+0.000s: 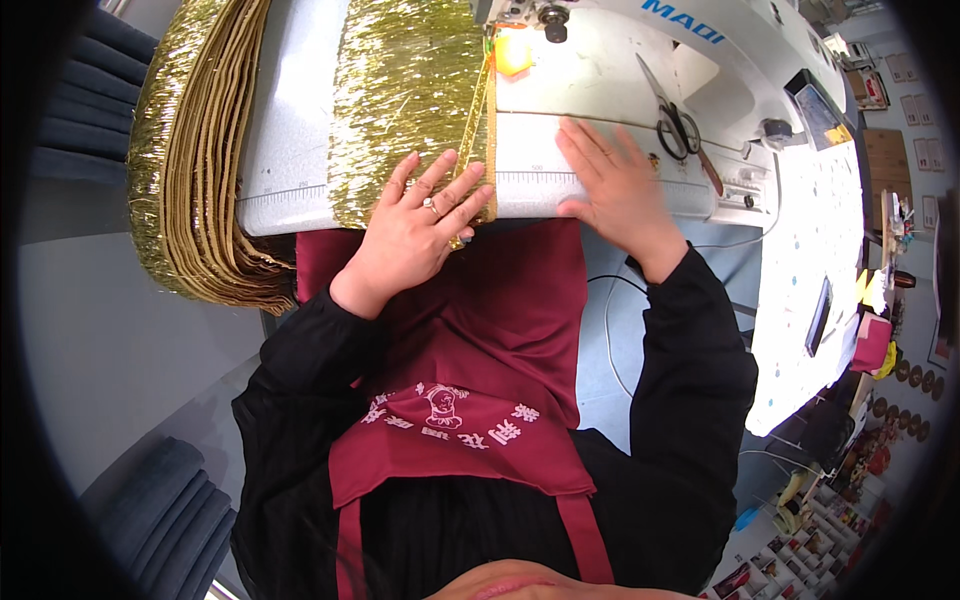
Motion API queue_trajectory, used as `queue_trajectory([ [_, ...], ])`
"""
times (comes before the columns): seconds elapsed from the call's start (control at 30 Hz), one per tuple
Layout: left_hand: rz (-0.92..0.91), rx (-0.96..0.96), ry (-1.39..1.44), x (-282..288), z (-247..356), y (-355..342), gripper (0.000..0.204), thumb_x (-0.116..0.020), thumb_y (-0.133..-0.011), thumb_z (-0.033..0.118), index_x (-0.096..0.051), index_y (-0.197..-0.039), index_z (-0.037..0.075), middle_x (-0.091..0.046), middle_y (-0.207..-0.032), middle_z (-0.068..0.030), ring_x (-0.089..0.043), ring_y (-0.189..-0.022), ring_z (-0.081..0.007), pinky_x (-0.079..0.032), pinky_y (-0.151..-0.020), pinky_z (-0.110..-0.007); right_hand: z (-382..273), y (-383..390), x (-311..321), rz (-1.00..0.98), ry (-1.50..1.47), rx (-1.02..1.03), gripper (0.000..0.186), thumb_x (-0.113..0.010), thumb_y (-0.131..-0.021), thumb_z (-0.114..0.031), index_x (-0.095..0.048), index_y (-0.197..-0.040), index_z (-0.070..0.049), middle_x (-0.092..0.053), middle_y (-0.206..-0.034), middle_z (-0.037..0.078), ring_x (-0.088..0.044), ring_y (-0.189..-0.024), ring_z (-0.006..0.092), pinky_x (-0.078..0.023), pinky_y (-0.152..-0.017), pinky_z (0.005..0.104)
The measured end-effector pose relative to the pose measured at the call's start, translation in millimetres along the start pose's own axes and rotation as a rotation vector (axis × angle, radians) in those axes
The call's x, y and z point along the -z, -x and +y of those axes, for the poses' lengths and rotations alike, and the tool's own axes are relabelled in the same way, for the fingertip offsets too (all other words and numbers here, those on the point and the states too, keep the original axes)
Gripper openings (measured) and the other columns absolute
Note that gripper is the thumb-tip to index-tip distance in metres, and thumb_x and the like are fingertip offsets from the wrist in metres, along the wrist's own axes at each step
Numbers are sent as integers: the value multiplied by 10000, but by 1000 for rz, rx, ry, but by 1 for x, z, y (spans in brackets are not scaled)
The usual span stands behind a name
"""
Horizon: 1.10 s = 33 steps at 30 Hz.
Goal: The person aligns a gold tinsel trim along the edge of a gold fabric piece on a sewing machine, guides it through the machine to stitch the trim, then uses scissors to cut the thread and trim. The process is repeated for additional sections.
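A length of gold tinsel fringe (405,90) lies across the sewing machine's grey bed, its tan bound edge running front to back. Along that edge a narrow gold trim (474,110) leads up to the needle area. My left hand (415,225) rests with spread fingers on the near end of the fringe, by the bound edge; a ring shows on one finger. What lies under its palm is hidden. To the right of the fringe, my right hand (622,190) is over the bed's front edge, fingers stretched out and slightly blurred, holding nothing visible.
The white sewing machine (740,70) arches over the far right. Black-handled scissors (678,130) lie on its bed beside a brown-handled tool (711,172). A yellow-orange piece (514,56) sits by the needle. A thick folded stack of gold fringe (205,150) hangs at left. A phone (818,110) is at right.
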<state>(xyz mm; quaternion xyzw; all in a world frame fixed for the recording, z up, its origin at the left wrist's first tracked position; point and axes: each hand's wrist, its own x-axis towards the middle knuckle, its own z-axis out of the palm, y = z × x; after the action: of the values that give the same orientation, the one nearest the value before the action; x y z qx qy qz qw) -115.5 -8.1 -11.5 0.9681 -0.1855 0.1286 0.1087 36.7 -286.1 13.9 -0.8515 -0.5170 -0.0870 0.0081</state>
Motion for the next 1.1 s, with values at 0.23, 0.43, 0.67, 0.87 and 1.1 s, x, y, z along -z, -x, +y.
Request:
queue_trajectory([
  [0.23,-9,11,20,1,-2,5,575,-668,-948,236,-571,-1514,208,-485,-1622,-13,-389,-1532,-295,-245,-1269,-541,19,46,6,-48,51,-192,838,-651,-885,-589,-499,-1524,-68,-491,-1604,84,-463,-1475,237,-351,-1214,468],
  [0.43,11,14,33,0,-2,6,573,-671,-941,235,-578,-1506,204,-487,-1620,-16,-392,-1531,-297,-245,-1268,-548,12,110,29,-67,211,-387,619,-728,-896,-489,-644,-1341,-67,-693,-1269,105,-664,-1150,267,-503,-988,392],
  [0.67,33,4,-21,-4,-3,6,567,-714,-937,325,-596,-1480,211,-505,-1604,-6,-422,-1511,-281,-273,-1249,-558,-3,107,32,165,49,-597,310,-808,-884,-345,-714,-1034,-90,-667,-823,57,-647,-728,277,-499,-711,392],
  [0.87,19,24,28,-1,-1,6,563,-667,-945,208,-582,-1501,202,-495,-1612,-19,-392,-1530,-294,-250,-1267,-554,-25,-4,-6,431,-204,-619,440,-864,-813,-354,-699,-1110,-74,-633,-1072,118,-627,-1025,343,-490,-871,454],
  [1.1,-3,25,39,1,0,5,557,-661,-949,201,-585,-1501,199,-499,-1609,-23,-395,-1528,-296,-247,-1268,-556,-25,-51,-22,285,-327,-835,322,-823,-862,-340,-719,-1039,-91,-651,-1054,90,-641,-1039,316,-478,-907,455],
])
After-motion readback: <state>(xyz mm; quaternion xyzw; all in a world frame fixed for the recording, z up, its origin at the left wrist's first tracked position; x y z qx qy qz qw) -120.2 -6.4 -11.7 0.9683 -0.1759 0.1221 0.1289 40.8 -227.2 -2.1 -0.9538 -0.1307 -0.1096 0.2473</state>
